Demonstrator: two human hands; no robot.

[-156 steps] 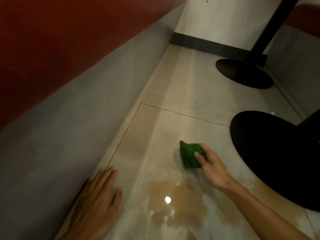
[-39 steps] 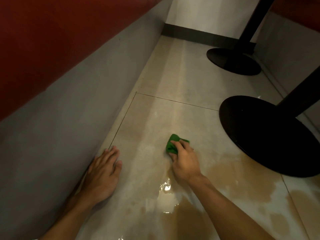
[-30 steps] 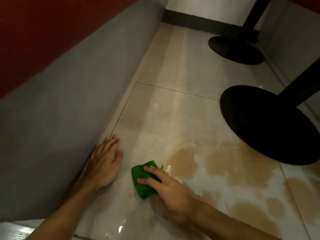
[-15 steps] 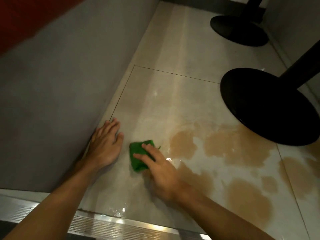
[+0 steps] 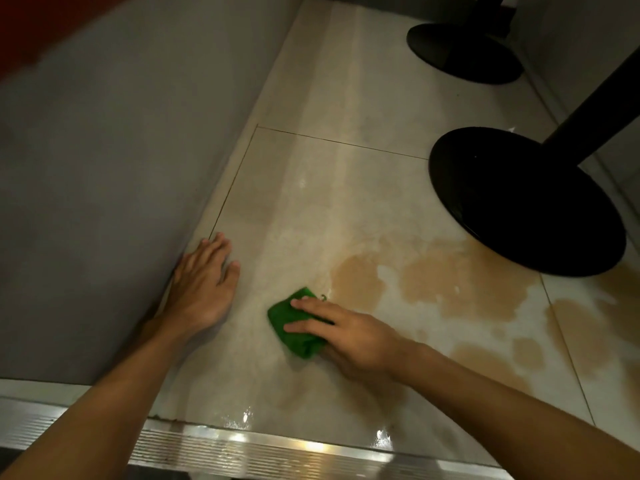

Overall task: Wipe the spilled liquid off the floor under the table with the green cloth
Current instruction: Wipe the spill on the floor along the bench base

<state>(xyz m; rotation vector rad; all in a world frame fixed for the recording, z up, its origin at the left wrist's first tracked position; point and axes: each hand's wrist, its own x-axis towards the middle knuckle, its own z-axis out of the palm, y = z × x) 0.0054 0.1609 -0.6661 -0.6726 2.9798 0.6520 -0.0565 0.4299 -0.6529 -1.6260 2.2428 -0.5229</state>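
The green cloth (image 5: 292, 325) lies bunched on the beige tile floor (image 5: 311, 202). My right hand (image 5: 349, 336) presses it down with straight fingers laid over it. Brown spilled liquid (image 5: 446, 285) spreads in several patches to the right of the cloth, reaching the black round table base (image 5: 519, 202). More of the brown patches (image 5: 485, 358) lie by my right forearm. My left hand (image 5: 204, 289) rests flat on the floor with fingers spread, against the foot of the grey wall.
A grey wall panel (image 5: 121, 168) runs along the left. A second black table base (image 5: 464, 50) stands farther back. A ribbed metal threshold strip (image 5: 259, 448) crosses the near edge. The black table post (image 5: 595, 109) slants up at the right.
My right hand dragged the cloth from farther out back toward me and to the left, then slid it slightly away from my left hand. The left hand stayed planted.
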